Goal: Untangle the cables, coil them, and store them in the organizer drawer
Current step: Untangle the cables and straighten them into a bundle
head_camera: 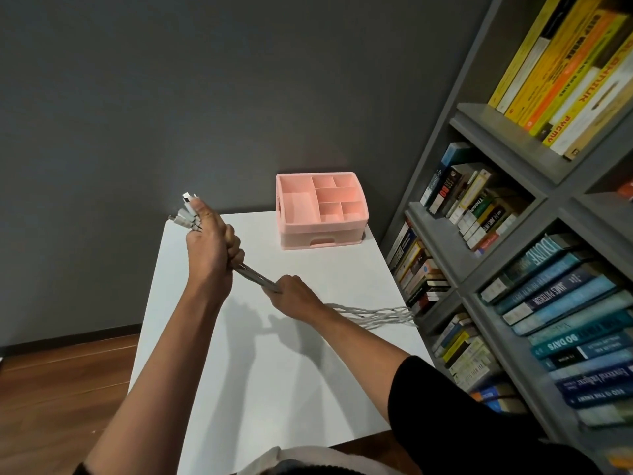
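Note:
A bundle of white cables (373, 315) runs taut between both my hands above the white table (260, 371). My left hand (210, 250) is fisted around one end, with several white plugs (186, 212) sticking up past my thumb. My right hand (294, 296) grips the same bundle lower and to the right. Behind it the loose strands trail across the table and drop over its right edge. The pink organizer (322, 210) stands at the table's far right corner, its top compartments bare and its front drawer shut.
A grey bookshelf (513, 234) packed with books rises close along the table's right side. A dark grey wall stands behind the table. Wooden floor (61, 378) shows to the left.

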Motion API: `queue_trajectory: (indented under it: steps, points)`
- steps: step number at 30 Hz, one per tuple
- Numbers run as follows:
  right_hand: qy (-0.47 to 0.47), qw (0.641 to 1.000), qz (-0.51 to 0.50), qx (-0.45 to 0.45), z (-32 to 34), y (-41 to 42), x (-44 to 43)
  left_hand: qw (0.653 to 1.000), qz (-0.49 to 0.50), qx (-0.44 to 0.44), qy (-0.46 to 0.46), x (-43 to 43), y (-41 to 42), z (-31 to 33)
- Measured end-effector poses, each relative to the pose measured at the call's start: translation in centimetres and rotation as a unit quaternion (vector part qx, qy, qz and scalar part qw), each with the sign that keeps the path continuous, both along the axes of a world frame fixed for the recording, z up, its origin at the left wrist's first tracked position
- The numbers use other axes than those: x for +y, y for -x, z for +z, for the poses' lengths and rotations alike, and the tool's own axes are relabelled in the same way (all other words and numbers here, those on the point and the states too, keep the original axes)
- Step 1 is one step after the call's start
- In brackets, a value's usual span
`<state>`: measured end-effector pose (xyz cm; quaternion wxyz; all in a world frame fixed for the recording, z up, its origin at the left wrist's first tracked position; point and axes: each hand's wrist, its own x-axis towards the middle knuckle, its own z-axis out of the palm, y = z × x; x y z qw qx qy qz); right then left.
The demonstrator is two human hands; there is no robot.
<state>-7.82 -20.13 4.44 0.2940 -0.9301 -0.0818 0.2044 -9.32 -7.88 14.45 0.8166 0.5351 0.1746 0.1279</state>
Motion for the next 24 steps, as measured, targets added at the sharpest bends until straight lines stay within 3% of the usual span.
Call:
queue_trajectory:
  steps: [12,24]
  points:
    - [0.111,0.993,-0.026,0.015,-3.2,-0.3,-4.7,1.0,0.022,-0.017,0.006,2.2,-0.6,0.7]
    - [0.118,0.989,-0.088,0.021,-5.4,-1.0,-8.8,0.999,0.045,-0.028,0.003,3.9,-1.4,0.8]
